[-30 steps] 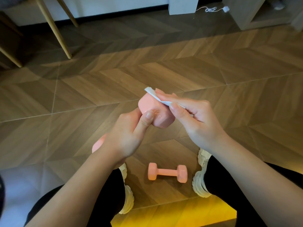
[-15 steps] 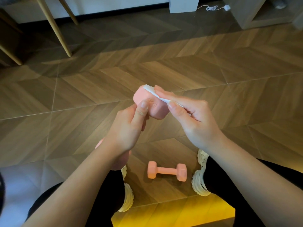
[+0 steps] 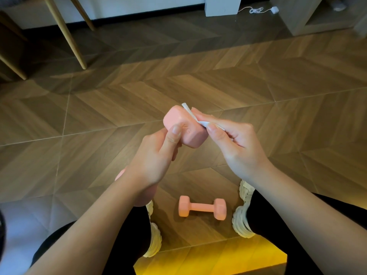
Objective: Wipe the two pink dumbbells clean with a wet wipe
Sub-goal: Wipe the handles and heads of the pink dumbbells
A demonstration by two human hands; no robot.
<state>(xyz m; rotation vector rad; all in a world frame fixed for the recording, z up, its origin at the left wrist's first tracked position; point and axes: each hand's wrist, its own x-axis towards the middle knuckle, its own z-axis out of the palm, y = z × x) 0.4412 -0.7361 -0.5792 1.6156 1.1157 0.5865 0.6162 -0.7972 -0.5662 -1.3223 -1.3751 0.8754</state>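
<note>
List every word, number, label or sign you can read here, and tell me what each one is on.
No text here is readable.
On the held dumbbell, gripped by the left hand: a faint raised mark on its end face, too blurred to read.
On the dumbbell on the floor: no marking shows.
On the wet wipe, pinched by the right hand: plain white, no print shows.

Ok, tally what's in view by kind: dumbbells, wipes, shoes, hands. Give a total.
Pink dumbbells: 2, the held dumbbell and the floor dumbbell
Wipes: 1, the wet wipe
Shoes: 2, left shoe and right shoe
Hands: 2, left hand and right hand
Total: 7
</note>
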